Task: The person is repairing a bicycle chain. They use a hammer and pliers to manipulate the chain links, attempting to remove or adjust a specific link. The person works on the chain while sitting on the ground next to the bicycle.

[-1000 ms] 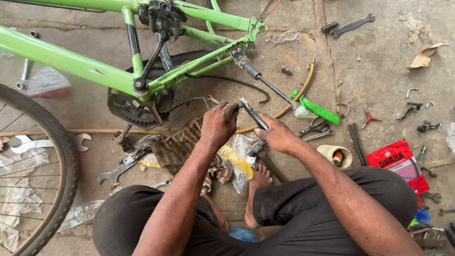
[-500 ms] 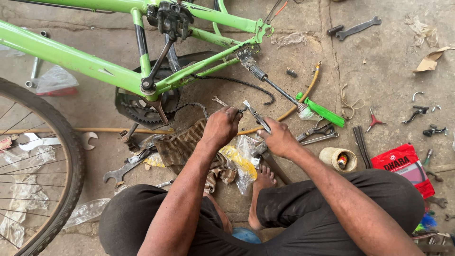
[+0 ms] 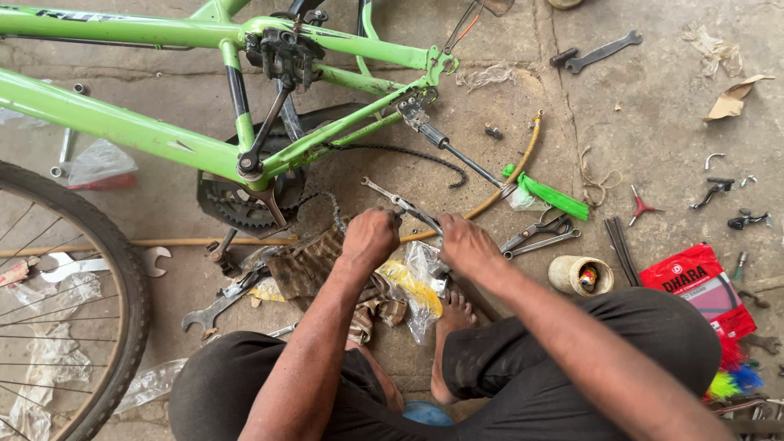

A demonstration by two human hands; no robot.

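steel tool: slim grey wrench, gripped at one end by both hands, its free end pointing to the bike frame.
change: view has drawn closer; hands stay together.
left hand: fisted round it.
right hand: closed on it.
place: above concrete floor, beside chain.

Quick count from where I'm sitting: one green bike frame, one wheel, one chain. Four flat spanners that I can make out on the floor. One red packet, one tape roll, one Y-wrench.
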